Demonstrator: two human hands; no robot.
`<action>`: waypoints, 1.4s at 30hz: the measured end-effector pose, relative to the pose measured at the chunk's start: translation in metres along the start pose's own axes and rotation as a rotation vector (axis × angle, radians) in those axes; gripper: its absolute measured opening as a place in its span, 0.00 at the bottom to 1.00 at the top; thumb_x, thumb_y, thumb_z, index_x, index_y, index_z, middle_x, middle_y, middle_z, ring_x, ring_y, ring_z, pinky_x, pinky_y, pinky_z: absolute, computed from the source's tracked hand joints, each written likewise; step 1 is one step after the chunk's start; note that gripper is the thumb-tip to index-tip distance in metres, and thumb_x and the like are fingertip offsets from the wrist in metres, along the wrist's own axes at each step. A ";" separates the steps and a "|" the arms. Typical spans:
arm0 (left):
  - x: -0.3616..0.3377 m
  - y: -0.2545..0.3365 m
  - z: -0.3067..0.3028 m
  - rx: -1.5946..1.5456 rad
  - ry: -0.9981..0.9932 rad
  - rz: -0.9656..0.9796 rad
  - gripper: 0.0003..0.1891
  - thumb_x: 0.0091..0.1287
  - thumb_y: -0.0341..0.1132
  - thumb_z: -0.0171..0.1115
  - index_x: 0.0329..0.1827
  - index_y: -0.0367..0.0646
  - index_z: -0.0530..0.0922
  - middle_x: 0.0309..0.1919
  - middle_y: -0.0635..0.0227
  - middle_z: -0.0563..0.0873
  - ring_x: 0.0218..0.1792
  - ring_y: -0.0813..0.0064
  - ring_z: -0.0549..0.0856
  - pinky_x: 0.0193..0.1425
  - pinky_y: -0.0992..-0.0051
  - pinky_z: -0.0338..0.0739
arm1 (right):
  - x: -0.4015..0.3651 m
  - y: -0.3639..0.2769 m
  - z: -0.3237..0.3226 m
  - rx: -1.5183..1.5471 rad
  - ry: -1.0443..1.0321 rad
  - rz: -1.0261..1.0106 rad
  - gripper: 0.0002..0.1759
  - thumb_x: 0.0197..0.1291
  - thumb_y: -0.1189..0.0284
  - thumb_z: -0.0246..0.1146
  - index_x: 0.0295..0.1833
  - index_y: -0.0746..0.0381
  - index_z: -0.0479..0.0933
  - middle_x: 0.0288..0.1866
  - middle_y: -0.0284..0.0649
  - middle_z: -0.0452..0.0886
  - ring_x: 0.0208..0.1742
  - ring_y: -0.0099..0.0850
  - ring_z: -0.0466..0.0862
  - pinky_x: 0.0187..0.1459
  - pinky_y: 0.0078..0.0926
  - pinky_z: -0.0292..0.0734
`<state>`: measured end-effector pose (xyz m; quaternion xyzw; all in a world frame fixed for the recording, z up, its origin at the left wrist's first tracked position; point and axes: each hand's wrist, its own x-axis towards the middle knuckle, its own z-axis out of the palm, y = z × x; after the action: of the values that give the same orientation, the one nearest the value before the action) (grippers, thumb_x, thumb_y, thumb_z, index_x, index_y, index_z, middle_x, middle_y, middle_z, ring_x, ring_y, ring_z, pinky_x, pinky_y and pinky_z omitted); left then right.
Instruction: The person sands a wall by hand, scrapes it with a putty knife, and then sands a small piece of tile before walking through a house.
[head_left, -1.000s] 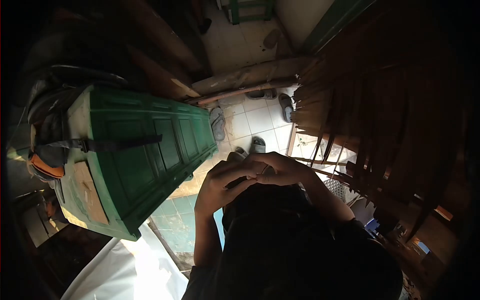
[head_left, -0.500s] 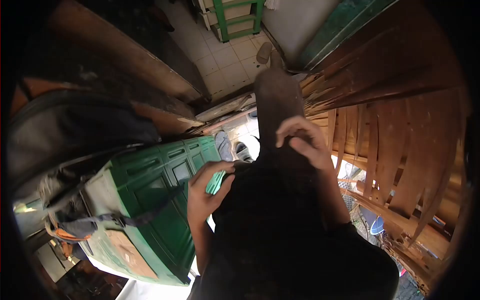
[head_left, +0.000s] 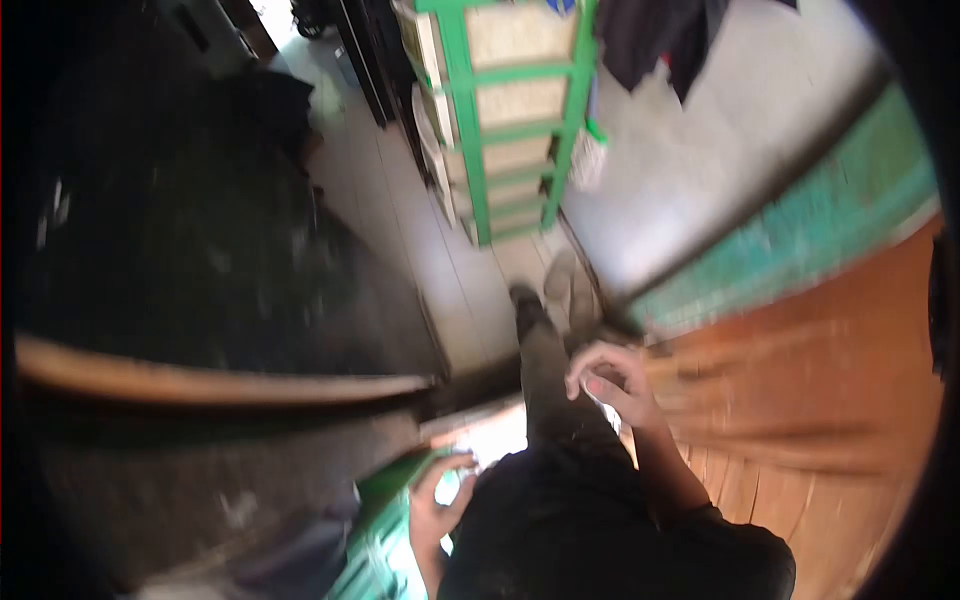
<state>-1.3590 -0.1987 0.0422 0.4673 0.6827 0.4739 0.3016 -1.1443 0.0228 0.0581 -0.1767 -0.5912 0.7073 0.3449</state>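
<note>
My left hand (head_left: 430, 505) hangs low beside my dark shirt, its fingers curved and apart from the thumb, with nothing in it. Right behind that hand is a green cabinet (head_left: 375, 545), mostly cut off at the bottom. My right hand (head_left: 622, 385) is held in front of my right thigh, fingers loosely bent and a gap showing before the thumb; it looks free of any object. One dark-trousered leg (head_left: 545, 375) reaches forward over the doorway onto the tiled floor (head_left: 470, 315).
A green-framed rack with pale panels (head_left: 520, 105) stands ahead. A dark door or panel (head_left: 220, 270) fills the left. Worn reddish-brown boards (head_left: 800, 410) and a green-painted strip (head_left: 800, 235) line the right. Dark cloth (head_left: 660, 45) hangs by the pale wall (head_left: 760, 140).
The view has moved forward to the doorway, so the rack appears larger and the green cabinet has slid down toward the bottom edge. Both hands stay empty and loosely curved.
</note>
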 end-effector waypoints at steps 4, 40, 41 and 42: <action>0.150 -0.017 0.034 -0.131 0.042 -0.062 0.16 0.59 0.18 0.69 0.51 0.38 0.84 0.40 0.62 0.90 0.44 0.71 0.90 0.51 0.73 0.82 | 0.169 0.010 -0.095 0.068 -0.098 0.046 0.06 0.71 0.78 0.60 0.49 0.69 0.78 0.40 0.38 0.81 0.42 0.24 0.81 0.48 0.25 0.75; 0.934 0.026 -0.149 -0.295 0.138 0.721 0.10 0.63 0.17 0.59 0.44 0.37 0.84 0.42 0.58 0.85 0.41 0.70 0.84 0.46 0.73 0.78 | 0.583 0.198 -0.293 -1.080 -0.336 1.028 0.19 0.70 0.56 0.58 0.51 0.59 0.83 0.45 0.49 0.87 0.49 0.48 0.85 0.55 0.42 0.79; 0.946 0.020 -0.154 -0.301 0.108 0.738 0.11 0.62 0.17 0.60 0.45 0.38 0.83 0.44 0.59 0.84 0.42 0.71 0.84 0.45 0.73 0.78 | 0.608 0.191 -0.276 -1.053 -0.255 1.043 0.19 0.70 0.56 0.58 0.51 0.59 0.83 0.45 0.49 0.87 0.49 0.48 0.85 0.55 0.41 0.79; 0.956 0.017 -0.152 -0.313 0.075 0.757 0.12 0.62 0.16 0.60 0.45 0.38 0.83 0.46 0.59 0.83 0.42 0.73 0.84 0.45 0.73 0.78 | 0.633 0.185 -0.262 -1.021 -0.194 1.033 0.19 0.70 0.57 0.58 0.51 0.59 0.83 0.46 0.49 0.87 0.50 0.47 0.85 0.55 0.41 0.79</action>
<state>-1.8473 0.6307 0.1432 0.6163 0.3927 0.6662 0.1485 -1.4663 0.6397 -0.0818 -0.5083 -0.7164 0.4283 -0.2118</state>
